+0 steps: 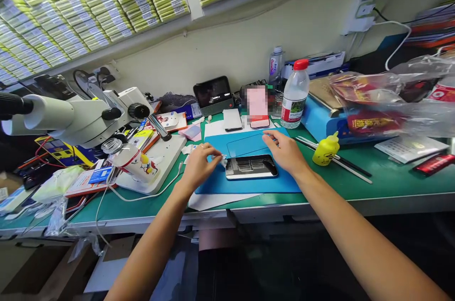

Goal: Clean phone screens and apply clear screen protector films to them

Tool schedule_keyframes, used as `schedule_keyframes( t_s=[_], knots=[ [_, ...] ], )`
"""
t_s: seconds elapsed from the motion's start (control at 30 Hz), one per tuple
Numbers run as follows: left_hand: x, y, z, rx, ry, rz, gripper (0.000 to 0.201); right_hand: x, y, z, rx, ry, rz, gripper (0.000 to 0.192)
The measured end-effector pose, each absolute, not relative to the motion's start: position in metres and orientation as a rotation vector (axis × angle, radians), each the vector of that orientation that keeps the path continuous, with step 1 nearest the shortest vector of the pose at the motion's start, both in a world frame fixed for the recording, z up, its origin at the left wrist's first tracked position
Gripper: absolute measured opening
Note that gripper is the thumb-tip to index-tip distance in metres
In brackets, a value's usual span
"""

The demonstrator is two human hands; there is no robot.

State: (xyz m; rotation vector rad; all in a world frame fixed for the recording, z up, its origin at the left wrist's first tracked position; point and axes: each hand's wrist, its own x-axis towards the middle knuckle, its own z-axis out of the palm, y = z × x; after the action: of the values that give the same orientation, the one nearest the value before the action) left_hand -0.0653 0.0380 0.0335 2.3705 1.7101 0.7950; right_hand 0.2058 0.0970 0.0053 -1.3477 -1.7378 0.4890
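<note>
A smartphone [251,167] lies face up on a blue mat [213,186], its glossy dark screen reflecting the shelves. Just behind it is a clear glass screen protector [245,144] with a thin black outline. My right hand [284,149] has its thumb and fingertips closed at the right end of this glass. Whether the glass rests on the mat or is slightly raised, I cannot tell. To the left of the phone, my left hand [201,163] pinches a small crumpled white tissue [223,160] at its fingertips.
A microscope [81,116] and a glass jar [137,161] stand left. Behind the mat are a phone with a pink screen [257,104], a white device [232,120] and a red-capped bottle [295,95]. A yellow squeeze bottle [325,149] and thin sticks [350,163] are right.
</note>
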Motion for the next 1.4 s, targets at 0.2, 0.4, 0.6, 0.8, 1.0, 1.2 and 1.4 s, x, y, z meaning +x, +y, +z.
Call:
schedule_keyframes(
  t_s=[0.2, 0.4, 0.6, 0.8, 1.0, 1.2, 1.4],
  knots=[
    [-0.033, -0.006, 0.008, 2.486, 1.544, 0.592, 0.037, 0.204, 0.098, 0.003, -1.315, -1.73, 0.525, 0.039],
    [-0.015, -0.045, 0.0, 2.524, 1.56, 0.332, 0.07, 0.201, 0.096, 0.002, -1.269, -1.718, 0.555, 0.037],
    [0.038, -0.019, 0.012, 2.491, 1.48, 0.364, 0.078, 0.202, 0.097, 0.0, -1.245, -1.686, 0.596, 0.04],
    [0.086, -0.016, 0.012, 2.536, 1.383, 0.404, 0.089, 0.207, 0.097, 0.001, -1.232, -1.638, 0.614, 0.065],
    [0.051, -0.031, 0.004, 2.527, 1.539, 0.401, 0.081, 0.207, 0.093, 0.003, -1.222, -1.623, 0.661, 0.073],
    [-0.012, -0.056, -0.007, 2.425, 1.806, 0.418, 0.067, 0.208, 0.094, 0.002, -1.188, -1.569, 0.724, 0.071],
    [0.021, -0.033, -0.001, 2.399, 1.732, 0.412, 0.078, 0.207, 0.096, -0.002, -1.177, -1.518, 0.74, 0.079]
  ],
)
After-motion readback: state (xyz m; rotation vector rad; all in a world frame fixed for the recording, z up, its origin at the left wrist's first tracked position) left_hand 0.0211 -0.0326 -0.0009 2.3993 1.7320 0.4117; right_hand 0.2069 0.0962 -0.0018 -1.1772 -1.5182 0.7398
